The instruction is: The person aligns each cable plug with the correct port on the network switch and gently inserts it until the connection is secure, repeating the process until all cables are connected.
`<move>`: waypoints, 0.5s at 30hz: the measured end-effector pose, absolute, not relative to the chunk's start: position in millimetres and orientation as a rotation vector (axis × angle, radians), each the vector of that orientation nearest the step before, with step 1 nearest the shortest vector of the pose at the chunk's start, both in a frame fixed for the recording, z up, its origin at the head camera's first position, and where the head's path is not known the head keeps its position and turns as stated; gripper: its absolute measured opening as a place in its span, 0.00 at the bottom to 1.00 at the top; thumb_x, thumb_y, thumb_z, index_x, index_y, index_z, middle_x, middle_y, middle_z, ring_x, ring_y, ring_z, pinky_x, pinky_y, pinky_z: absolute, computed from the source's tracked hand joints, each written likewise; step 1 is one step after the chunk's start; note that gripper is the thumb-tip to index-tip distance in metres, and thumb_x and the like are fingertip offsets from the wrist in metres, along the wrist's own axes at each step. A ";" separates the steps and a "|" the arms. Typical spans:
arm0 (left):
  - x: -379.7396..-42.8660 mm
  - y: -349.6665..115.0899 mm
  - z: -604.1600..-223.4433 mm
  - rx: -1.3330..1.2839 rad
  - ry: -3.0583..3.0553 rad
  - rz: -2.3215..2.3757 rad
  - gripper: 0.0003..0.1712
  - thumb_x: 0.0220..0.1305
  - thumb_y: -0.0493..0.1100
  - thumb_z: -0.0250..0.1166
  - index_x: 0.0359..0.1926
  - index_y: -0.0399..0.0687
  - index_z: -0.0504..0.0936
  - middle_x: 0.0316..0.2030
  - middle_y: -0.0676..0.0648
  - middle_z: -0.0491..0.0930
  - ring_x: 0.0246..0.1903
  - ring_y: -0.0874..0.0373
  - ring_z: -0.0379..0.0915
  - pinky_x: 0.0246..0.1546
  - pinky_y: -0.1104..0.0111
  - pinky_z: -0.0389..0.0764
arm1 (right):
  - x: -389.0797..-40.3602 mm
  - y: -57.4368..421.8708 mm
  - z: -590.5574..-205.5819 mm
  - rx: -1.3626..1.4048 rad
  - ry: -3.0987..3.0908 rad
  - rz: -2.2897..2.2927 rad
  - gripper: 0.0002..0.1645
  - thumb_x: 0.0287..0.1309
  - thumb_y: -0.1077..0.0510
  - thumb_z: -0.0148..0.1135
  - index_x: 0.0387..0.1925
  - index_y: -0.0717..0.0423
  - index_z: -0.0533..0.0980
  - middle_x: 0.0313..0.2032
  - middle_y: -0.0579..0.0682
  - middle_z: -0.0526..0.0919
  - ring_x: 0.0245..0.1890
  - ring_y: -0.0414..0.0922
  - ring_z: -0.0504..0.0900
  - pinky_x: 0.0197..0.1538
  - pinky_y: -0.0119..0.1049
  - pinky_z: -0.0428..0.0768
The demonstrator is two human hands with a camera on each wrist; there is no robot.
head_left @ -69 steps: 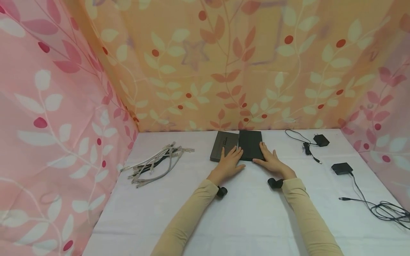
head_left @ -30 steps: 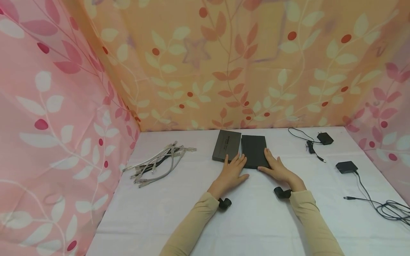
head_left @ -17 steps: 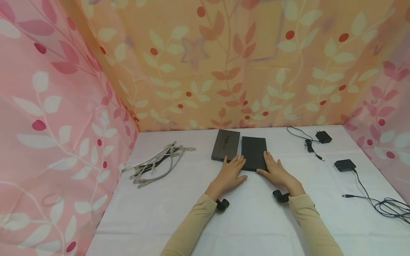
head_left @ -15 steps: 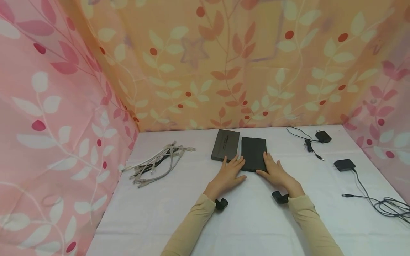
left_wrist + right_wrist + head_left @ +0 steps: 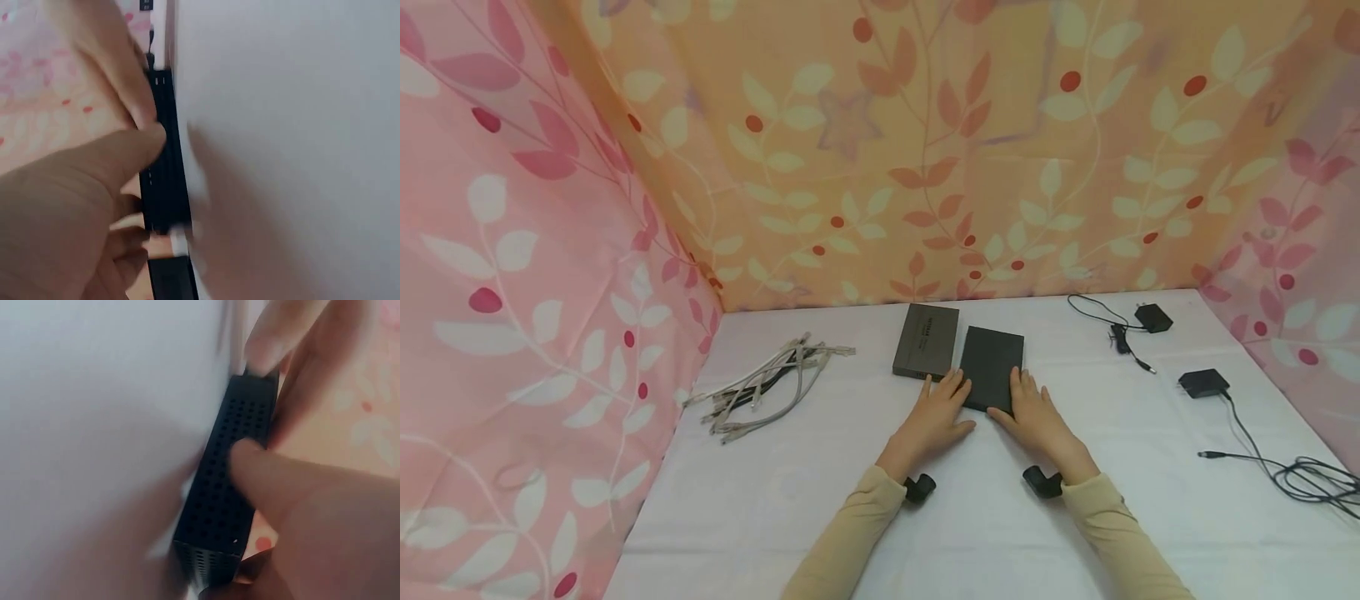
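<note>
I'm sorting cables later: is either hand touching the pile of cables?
No, the left hand and right hand are at the black box, apart from the cable pile.

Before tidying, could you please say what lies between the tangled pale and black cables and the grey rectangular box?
The head view shows only bare white cloth between cables and box.

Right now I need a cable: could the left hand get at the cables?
Probably yes: nothing stands between the left hand and the cables, though its fingers touch the black box.
</note>
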State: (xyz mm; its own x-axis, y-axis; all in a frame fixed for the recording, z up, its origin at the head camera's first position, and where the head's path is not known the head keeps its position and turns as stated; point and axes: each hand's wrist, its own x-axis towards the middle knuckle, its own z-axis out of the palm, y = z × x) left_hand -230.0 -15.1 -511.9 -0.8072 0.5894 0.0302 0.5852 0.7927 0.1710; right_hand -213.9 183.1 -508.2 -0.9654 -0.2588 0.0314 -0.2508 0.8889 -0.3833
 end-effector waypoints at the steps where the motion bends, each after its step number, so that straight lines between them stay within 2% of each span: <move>1: -228.4 -12.2 -512.7 0.961 2.960 0.250 0.41 0.63 0.61 0.55 0.70 0.47 0.55 0.71 0.45 0.49 0.71 0.53 0.39 0.67 0.49 0.44 | -211.9 180.9 -507.6 -0.408 3.035 -0.587 0.50 0.61 0.47 0.57 0.64 0.81 0.45 0.63 0.80 0.49 0.65 0.71 0.50 0.61 0.66 0.52; 9: -220.7 7.5 -517.4 0.979 2.989 0.189 0.44 0.62 0.62 0.56 0.70 0.45 0.53 0.71 0.42 0.47 0.71 0.50 0.39 0.68 0.51 0.47 | -198.8 171.3 -496.5 -0.464 3.008 -0.452 0.50 0.55 0.53 0.63 0.63 0.82 0.48 0.61 0.81 0.52 0.63 0.70 0.54 0.60 0.64 0.57; 15: -221.5 16.3 -519.1 0.986 2.998 0.189 0.49 0.59 0.70 0.51 0.71 0.46 0.52 0.71 0.41 0.45 0.71 0.50 0.37 0.67 0.49 0.46 | -193.0 172.0 -483.1 -0.460 2.977 -0.435 0.47 0.53 0.58 0.63 0.63 0.80 0.50 0.61 0.79 0.55 0.63 0.69 0.58 0.60 0.64 0.58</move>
State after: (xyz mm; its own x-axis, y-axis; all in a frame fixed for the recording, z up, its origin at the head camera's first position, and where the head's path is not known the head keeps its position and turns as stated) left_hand -221.5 16.3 -519.1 -0.8052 0.5902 0.0568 0.5927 0.7983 0.1070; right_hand -193.0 172.0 -483.1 -0.9496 -0.3090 -0.0524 -0.2810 0.9136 -0.2939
